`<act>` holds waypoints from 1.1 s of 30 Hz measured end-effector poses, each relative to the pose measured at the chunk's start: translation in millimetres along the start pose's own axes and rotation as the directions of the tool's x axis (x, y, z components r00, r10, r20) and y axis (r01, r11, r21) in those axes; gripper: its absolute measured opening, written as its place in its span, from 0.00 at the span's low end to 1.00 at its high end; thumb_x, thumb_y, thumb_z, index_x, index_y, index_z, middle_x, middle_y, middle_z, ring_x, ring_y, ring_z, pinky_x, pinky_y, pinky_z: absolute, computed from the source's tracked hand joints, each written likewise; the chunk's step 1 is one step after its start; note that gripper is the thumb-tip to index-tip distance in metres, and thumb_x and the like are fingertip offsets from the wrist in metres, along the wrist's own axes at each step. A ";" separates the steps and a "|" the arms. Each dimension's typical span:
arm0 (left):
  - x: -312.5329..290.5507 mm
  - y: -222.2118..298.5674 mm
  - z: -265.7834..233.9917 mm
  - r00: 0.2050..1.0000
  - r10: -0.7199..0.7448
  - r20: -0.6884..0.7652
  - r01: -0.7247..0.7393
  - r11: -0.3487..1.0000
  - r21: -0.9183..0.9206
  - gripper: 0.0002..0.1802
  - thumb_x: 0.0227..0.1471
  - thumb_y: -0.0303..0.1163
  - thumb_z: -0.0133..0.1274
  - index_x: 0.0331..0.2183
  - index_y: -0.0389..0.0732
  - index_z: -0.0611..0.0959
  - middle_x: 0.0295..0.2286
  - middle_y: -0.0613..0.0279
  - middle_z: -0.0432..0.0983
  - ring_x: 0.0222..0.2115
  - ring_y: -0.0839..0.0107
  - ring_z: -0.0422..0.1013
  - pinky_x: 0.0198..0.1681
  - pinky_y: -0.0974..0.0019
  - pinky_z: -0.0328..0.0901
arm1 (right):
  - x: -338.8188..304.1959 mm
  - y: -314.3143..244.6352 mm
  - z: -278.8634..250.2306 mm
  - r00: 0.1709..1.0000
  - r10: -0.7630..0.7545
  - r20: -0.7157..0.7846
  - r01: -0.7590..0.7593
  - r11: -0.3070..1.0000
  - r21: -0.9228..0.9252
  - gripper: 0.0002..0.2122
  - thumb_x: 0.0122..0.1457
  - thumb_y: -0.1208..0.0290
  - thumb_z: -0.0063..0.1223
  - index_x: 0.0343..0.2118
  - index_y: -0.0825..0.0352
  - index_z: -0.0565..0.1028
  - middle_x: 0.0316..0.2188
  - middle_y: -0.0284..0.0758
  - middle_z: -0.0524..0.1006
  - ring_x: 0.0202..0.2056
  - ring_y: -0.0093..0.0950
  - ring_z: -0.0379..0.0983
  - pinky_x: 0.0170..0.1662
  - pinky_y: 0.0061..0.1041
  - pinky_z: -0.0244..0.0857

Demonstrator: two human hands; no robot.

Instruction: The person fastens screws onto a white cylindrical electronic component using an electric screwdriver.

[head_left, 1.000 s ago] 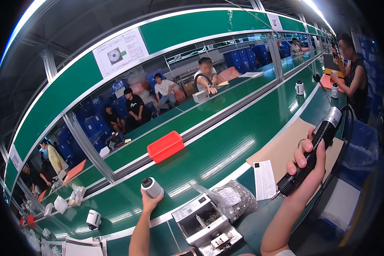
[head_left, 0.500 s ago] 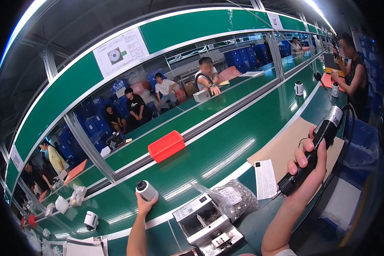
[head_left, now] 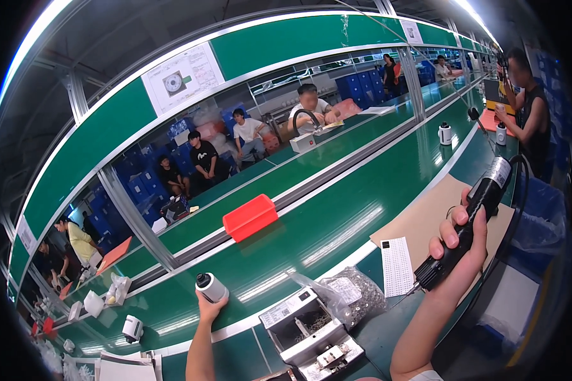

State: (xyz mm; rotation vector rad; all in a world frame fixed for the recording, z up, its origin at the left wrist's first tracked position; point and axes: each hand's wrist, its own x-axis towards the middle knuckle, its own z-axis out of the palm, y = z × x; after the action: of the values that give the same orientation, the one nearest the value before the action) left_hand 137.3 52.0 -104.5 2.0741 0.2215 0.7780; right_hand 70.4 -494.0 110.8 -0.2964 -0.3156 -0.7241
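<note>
White cylinder (head_left: 215,291) with black cap is held in the left hand (head_left: 210,307), tilted, over the near edge of the green belt (head_left: 337,232); whether its base touches down cannot be told, the palm being in the way. Left fingers are curled part-closed round its lower side, opened only as wide as the body. The housing is judged light, stiff and smooth, a bit slippery, easily scuffed; best gripped round the plain white wall, cap left free. Black power screwdriver (head_left: 482,202) is wrapped firmly by the right hand (head_left: 467,260), tip angled down-left; judged heavier, rigid, with its cable to be minded, best held mid-barrel.

Belt is glossy, with light streaks reflected in it. Red bin (head_left: 251,219) is set at its far side; another white unit (head_left: 133,329) is seen on the left. Between the forearms, an open metal screw box (head_left: 292,306) is placed beside a clear bag of small metal parts (head_left: 365,295). Brown cardboard (head_left: 419,213) is laid under the right hand. Across the line, a worker in white (head_left: 311,111) is seated; blue crates are stacked behind.
</note>
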 end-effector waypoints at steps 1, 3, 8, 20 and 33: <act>-0.3 -2.4 -2.3 1.000 0.006 -0.007 -0.006 1.000 0.000 0.56 0.24 0.34 0.70 0.53 0.41 0.54 0.45 0.53 0.66 0.46 0.59 0.66 0.50 0.59 0.61 | 0.0 -0.1 0.2 1.000 0.002 0.002 -0.002 1.000 0.005 0.18 0.64 0.61 0.36 0.52 0.67 0.60 0.25 0.26 0.63 0.18 0.12 0.59 0.13 0.14 0.60; -0.9 -5.9 -6.9 1.000 0.012 -0.013 -0.012 1.000 -0.001 0.56 0.24 0.34 0.70 0.53 0.41 0.53 0.45 0.53 0.65 0.46 0.59 0.65 0.50 0.59 0.61 | -0.1 -0.3 0.3 1.000 -0.001 -0.002 0.001 1.000 -0.001 0.18 0.64 0.61 0.36 0.52 0.67 0.60 0.25 0.26 0.63 0.18 0.12 0.59 0.13 0.14 0.60; -1.8 -12.3 -16.9 0.999 -0.028 -0.038 0.030 0.998 0.056 0.58 0.23 0.33 0.70 0.54 0.41 0.52 0.47 0.53 0.63 0.48 0.59 0.64 0.51 0.58 0.59 | 0.1 -0.5 0.2 1.000 -0.002 -0.010 0.002 1.000 -0.012 0.18 0.64 0.61 0.36 0.52 0.68 0.60 0.25 0.26 0.63 0.18 0.12 0.59 0.13 0.14 0.60; -11.0 -11.5 -33.1 0.995 -0.010 -0.104 0.019 0.997 0.081 0.58 0.23 0.28 0.70 0.54 0.39 0.51 0.47 0.52 0.61 0.49 0.58 0.61 0.53 0.58 0.57 | 0.4 -1.4 0.3 1.000 0.004 -0.013 -0.004 1.000 -0.006 0.18 0.64 0.61 0.35 0.52 0.67 0.60 0.26 0.26 0.63 0.18 0.12 0.60 0.13 0.14 0.61; -23.5 -35.2 -65.6 0.985 -0.045 -0.167 0.065 0.991 0.119 0.58 0.24 0.29 0.67 0.54 0.39 0.50 0.48 0.51 0.60 0.50 0.57 0.60 0.53 0.58 0.56 | 2.1 -0.6 -0.3 1.000 0.017 -0.008 -0.017 1.000 -0.002 0.19 0.64 0.61 0.36 0.51 0.69 0.60 0.25 0.26 0.64 0.18 0.12 0.59 0.14 0.14 0.59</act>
State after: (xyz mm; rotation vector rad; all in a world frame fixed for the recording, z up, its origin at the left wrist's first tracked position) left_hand 83.8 107.7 -115.8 2.1111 0.4262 0.9218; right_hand 71.5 -495.8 111.4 -0.2979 -0.3045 -0.7083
